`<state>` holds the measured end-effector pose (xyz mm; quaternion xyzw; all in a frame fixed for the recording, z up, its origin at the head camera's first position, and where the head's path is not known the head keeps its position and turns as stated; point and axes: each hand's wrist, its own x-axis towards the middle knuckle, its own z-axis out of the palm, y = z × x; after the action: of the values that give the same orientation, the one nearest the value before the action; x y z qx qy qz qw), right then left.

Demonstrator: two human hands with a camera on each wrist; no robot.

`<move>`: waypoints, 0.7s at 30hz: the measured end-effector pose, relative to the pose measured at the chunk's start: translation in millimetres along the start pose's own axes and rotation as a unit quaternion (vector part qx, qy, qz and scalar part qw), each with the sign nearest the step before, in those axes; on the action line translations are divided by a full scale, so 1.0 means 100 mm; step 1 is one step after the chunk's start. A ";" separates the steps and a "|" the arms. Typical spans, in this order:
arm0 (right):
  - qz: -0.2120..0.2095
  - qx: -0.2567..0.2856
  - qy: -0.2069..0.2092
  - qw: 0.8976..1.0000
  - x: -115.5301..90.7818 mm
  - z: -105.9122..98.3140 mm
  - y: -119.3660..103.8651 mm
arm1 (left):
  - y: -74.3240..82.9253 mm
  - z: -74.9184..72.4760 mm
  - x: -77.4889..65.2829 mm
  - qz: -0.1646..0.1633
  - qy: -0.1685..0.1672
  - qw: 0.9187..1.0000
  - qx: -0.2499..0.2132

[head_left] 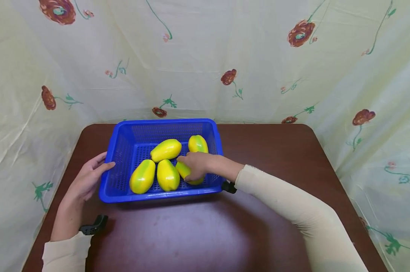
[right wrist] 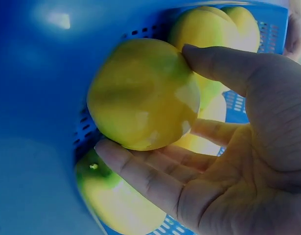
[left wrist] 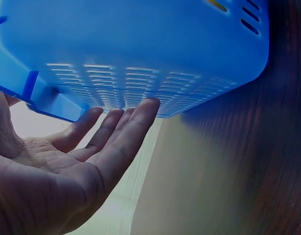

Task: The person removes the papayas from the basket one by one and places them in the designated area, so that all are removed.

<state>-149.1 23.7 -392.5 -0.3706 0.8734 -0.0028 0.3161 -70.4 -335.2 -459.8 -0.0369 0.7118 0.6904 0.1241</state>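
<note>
In the head view, a blue basket (head_left: 133,198) is sitting on a brown counter (head_left: 269,151), above and to the left of the middle, towards 10 o'clock. The left hand (head_left: 89,175) is holding the basket at its 9 o'clock side, the thumb lying over the rim and the other fingers resting along the outside. The right hand (head_left: 197,163) is reaching in from 4 o'clock and gripping a yellow-green fruit (head_left: 181,170) at the basket's 4 o'clock. Four more fruits are lying inside: a left fruit (head_left: 142,176) at 8 o'clock, a middle fruit (head_left: 168,175) near 6, a rear fruit (head_left: 166,149) near 12 and a corner fruit (head_left: 198,144) at 2. In the left wrist view, the left hand is entering from 8 o'clock, its fingers extending fairly straight and slightly apart, their tips meeting the basket's slotted outer wall. In the right wrist view, the right hand is coming from 4 o'clock and opening just as wide as the gripped fruit, the thumb pressing at its 1 o'clock and a fingertip at its 7; other fruits are showing behind it at 1 and 7 o'clock.
</note>
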 end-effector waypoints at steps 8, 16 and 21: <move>-0.029 0.005 0.011 0.999 -0.06 -0.03 0.04 | 0.01 -0.02 -0.01 -0.001 -0.011 1.000 -0.019; -0.043 0.051 0.029 0.997 -0.19 -0.09 0.10 | -0.02 0.01 -0.04 -0.001 -0.015 1.000 -0.012; -0.054 0.065 0.057 0.995 -0.26 -0.11 0.12 | 0.00 0.03 -0.03 -0.001 -0.010 1.000 0.016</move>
<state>-149.9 46.6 -372.3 -0.3952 0.8665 -0.0981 0.2887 -67.2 -332.8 -459.1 -0.0284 0.7217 0.6789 0.1321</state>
